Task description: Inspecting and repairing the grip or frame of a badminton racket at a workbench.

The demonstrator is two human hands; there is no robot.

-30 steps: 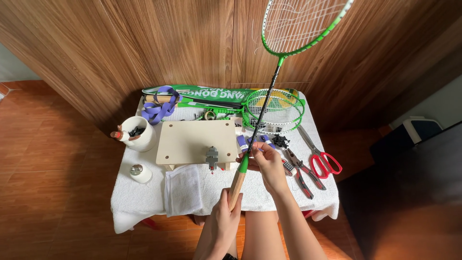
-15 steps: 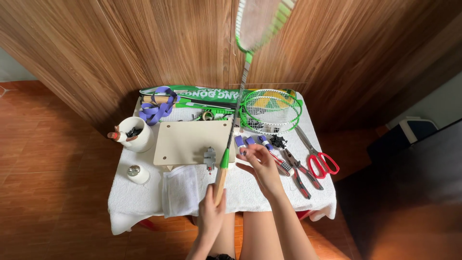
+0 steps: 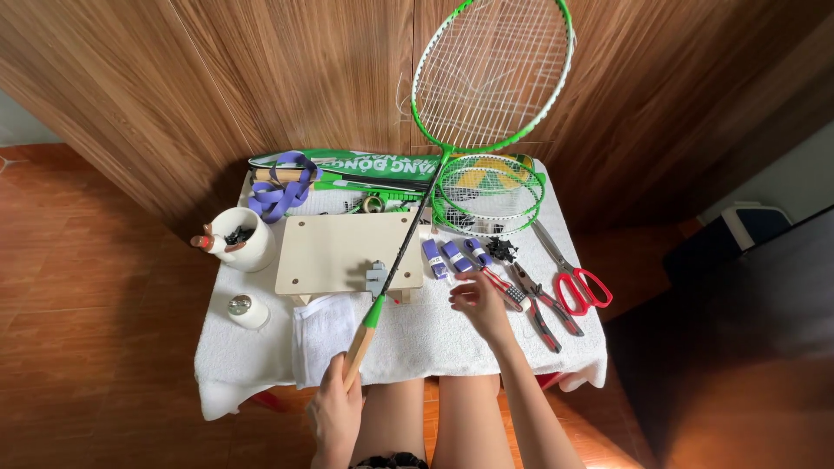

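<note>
Left grip (image 3: 337,408) closed around bare wooden butt of green badminton racket (image 3: 492,74), at near edge of tabletop (image 3: 417,347). Shaft slants up over pale wooden board (image 3: 347,252); strung head stands high above far edge, against wood-panelled wall. Right hand (image 3: 479,304) open, flat, holding nothing, fingers near purple grip-tape rolls (image 3: 445,255) and red-handled pliers (image 3: 539,304) right of centre. Racket judged light, long, top-heavy when raised; shaft thin, slightly springy; strings fragile. Bare handle smooth, likely slippery. Best hold: handle, second hand low on shaft.
</note>
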